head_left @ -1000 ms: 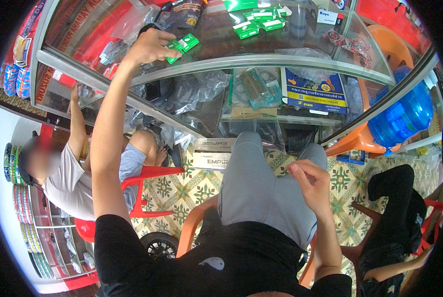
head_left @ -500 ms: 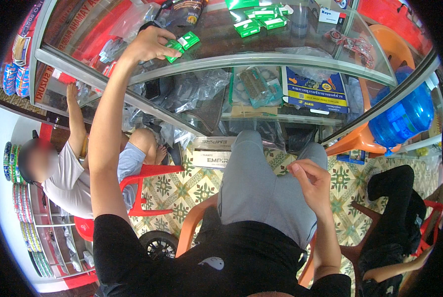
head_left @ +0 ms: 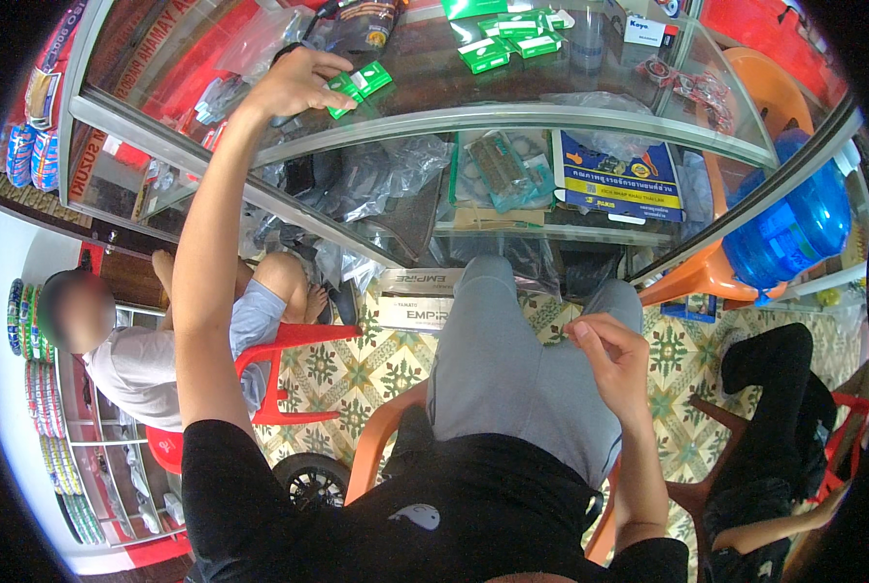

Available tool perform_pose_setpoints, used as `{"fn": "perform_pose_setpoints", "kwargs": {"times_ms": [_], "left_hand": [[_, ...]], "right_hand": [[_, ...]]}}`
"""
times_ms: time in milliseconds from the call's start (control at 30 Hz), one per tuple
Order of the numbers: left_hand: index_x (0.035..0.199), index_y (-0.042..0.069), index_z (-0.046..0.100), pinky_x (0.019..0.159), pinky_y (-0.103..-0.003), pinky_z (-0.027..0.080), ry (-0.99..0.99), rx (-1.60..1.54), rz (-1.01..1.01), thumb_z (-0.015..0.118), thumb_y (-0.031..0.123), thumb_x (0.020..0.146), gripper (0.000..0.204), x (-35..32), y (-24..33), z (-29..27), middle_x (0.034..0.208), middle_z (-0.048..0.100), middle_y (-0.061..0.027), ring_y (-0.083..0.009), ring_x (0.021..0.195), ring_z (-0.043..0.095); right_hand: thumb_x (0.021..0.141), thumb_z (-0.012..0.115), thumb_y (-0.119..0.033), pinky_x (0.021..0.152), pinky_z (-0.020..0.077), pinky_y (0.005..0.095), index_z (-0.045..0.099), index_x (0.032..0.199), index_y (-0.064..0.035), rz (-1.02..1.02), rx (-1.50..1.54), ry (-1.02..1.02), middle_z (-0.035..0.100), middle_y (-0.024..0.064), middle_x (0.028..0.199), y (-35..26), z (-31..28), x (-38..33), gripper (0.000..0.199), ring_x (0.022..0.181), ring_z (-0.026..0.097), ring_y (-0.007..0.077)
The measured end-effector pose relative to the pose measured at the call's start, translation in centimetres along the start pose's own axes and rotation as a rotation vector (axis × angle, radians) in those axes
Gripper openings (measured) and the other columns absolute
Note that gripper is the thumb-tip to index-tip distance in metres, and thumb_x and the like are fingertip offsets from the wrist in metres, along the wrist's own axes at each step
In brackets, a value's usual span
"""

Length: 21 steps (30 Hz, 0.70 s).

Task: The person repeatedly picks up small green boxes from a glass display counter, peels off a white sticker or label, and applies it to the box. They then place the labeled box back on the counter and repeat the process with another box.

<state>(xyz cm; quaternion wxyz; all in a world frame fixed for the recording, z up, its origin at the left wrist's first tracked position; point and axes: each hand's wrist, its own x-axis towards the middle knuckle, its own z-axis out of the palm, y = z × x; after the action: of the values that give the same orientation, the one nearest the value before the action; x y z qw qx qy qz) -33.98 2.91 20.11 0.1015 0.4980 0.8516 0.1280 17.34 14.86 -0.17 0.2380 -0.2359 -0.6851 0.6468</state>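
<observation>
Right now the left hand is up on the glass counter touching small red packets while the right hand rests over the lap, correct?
Not quite: the packets under the left hand are green, not red, as the head view shows. The rest holds: it is on the glass counter, and the right hand is over the lap.

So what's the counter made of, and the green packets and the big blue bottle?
Counter: clear glass in shiny metal edging; shelves show through it. Green packets: likely glossy card or plastic; too small to tell. Blue bottle: see-through tinted plastic, probably.
</observation>
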Motion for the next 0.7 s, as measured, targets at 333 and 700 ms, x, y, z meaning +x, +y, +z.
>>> {"fn": "perform_pose_setpoints", "kwargs": {"times_ms": [333,700], "left_hand": [[0.136,-0.007,0.067,0.073,-0.034,0.061,0.057,-0.010,0.025,0.098,0.028,0.073,0.079,0.13,-0.33,0.27,0.120,0.075,-0.0283,-0.0213,0.083,0.074],[0.137,-0.005,0.068,0.075,-0.035,0.061,-0.024,-0.076,-0.080,0.097,0.032,0.073,0.080,0.23,0.01,-0.20,0.121,0.075,-0.0271,-0.0229,0.084,0.075]], "right_hand": [[0.101,0.070,-0.006,0.080,0.0533,0.0292,0.077,0.099,0.0063,-0.002,-0.001,0.005,0.077,0.0132,0.095,0.32,-0.07,-0.07,0.014,0.087,0.070,0.0173],[0.100,0.072,-0.005,0.080,0.0539,0.0292,0.078,0.101,0.0059,0.033,0.009,0.019,0.077,0.0129,0.097,0.78,-0.40,-0.25,0.012,0.088,0.070,0.0171]]}}
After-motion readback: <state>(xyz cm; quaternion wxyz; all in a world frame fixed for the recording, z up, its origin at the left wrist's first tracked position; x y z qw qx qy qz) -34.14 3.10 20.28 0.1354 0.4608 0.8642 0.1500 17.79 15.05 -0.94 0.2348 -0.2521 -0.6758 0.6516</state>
